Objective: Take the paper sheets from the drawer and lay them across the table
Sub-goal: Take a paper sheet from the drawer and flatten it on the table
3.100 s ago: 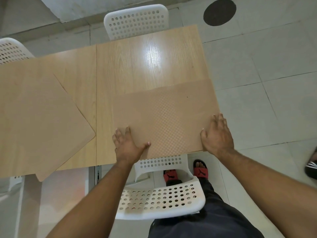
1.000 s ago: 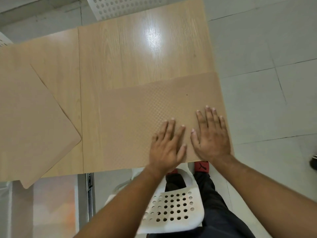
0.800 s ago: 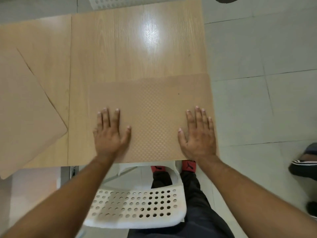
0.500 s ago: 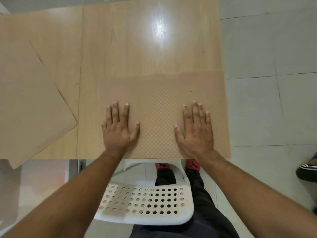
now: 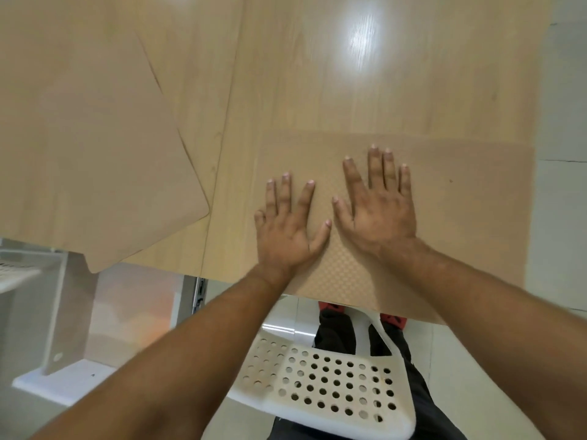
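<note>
The left hand (image 5: 286,230) and the right hand (image 5: 378,214) lay palm down, side by side, on a tan embossed paper sheet (image 5: 460,217). The fingers of both were straight and slightly fanned, and neither hand gripped anything. Their thumbs pointed toward each other and came close without clearly meeting. The left hand sat at the sheet's left end, its little finger near that edge, while the right hand reached a little farther up the sheet. Flat, spread palms like these suggested pressing and smoothing, with the weight keeping the thin sheet from sliding or curling as it was settled square to the table (image 5: 317,90). The sheet lay along the near right part of the wood-grain top. Its right edge ran close to the table's right side, and its near edge ran at or just past the front edge; which of the two could not be told. Most of the sheet to the right of the hands was uncovered, so that stretch probably had yet to be flattened. Across a strip of bare wood to the left lay a second, plainer tan sheet (image 5: 89,147), turned at an angle, with one rounded corner hanging over the table's front edge. It looked laid down but not squared, and it would likely need straightening. Below the forearms stood a white perforated plastic chair (image 5: 333,385), with red slippers (image 5: 330,308) showing beneath the table and pale floor tiles (image 5: 559,217) to the right. The drawer could not be made out with certainty.
</note>
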